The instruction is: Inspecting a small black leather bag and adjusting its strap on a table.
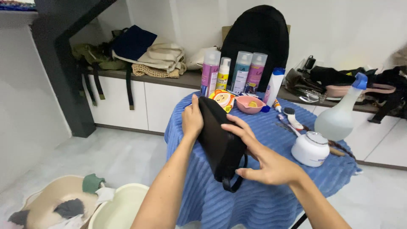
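Far to the left of the grip, down on the floor, sit two round cream plastic tubs (118,208), one with rags in it. The left hand (192,121) is closed around the far top edge of a soft black fabric bag (218,142). The bag stands on its side on the blue ribbed cloth over the tabletop (263,199), right between both hands. The right hand (267,163) lies flat on the bag's near side, fingers spread wide, pressing but not wrapped around it. It looks like the bag is being held steady and turned over for a look; a next move would need a firm hold so it does not flop. Behind the grip stand four tall spray cans (241,71). Just past them is one pink bowl (250,104). Right of the grip sit one round white jar (310,148) and one clear spray bottle with a blue top (339,114)
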